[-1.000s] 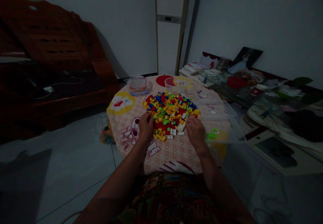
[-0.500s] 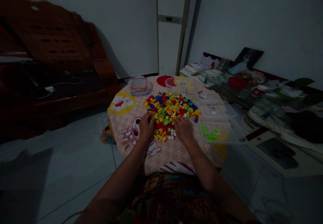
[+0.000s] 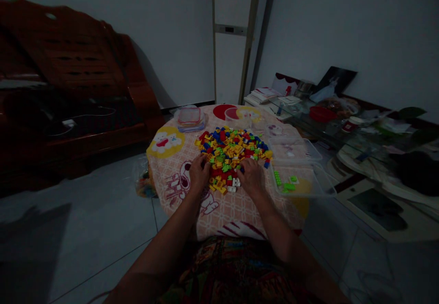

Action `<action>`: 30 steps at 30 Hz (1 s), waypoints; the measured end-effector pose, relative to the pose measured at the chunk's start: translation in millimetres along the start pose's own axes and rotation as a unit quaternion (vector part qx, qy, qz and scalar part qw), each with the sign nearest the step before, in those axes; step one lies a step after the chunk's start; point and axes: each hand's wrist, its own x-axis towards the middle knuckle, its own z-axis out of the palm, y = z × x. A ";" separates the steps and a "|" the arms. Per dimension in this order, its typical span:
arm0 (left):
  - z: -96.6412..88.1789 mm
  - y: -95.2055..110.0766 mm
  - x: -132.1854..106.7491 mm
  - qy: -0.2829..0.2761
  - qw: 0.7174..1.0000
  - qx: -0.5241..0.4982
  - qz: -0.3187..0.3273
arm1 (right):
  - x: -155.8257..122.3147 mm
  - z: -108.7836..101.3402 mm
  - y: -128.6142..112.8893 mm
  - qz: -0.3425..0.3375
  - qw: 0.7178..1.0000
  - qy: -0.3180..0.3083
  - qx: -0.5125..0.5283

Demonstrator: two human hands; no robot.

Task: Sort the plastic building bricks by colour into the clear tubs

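Note:
A heap of small plastic building bricks in yellow, blue, red, green and white lies on a round table. At its near left edge is my left hand, fingers curled together; what they may hold is hidden. My right hand sits at the near right edge, with thumb and fingers closed around a small dark, seemingly blue brick. Between the hands lie red bricks, several yellow bricks and a few white bricks.
Right of the heap, a clear plastic box holds several green bricks, with another clear tray or lid behind. Stacked containers stand at the back left of the patterned tablecloth. A cluttered glass stand is to the right.
My right hand has shifted slightly, its thumb and fingers now showing a dark brick between them. My left hand stays at the heap's left edge. The view has tilted slightly.

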 end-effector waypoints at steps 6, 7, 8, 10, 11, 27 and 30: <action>-1.1 2.2 -1.2 0.002 1.000 0.001 -0.003 | -21.3 -33.0 20.5 0.035 0.992 0.108 0.048; -1.0 2.1 -1.1 0.003 1.000 0.001 -0.003 | -26.4 -39.9 28.0 0.045 0.991 0.121 0.041; -0.9 1.9 -0.9 0.002 1.000 0.002 -0.003 | -31.6 -46.4 36.3 0.057 0.989 0.131 0.031; -0.5 1.2 -0.2 0.002 1.000 0.003 -0.003 | -42.0 -57.2 54.7 0.083 0.986 0.143 0.006; -0.2 0.9 0.1 0.002 1.000 0.003 -0.003 | -46.8 -61.2 63.8 0.096 0.985 0.143 -0.007; -2.4 5.8 -1.1 0.006 1.000 -0.019 -0.005 | -50.0 -19.8 -20.0 -0.028 0.998 0.002 0.063; -1.9 5.1 -1.3 0.014 0.999 -0.027 -0.008 | -42.4 -6.0 -30.4 -0.054 0.997 -0.045 0.032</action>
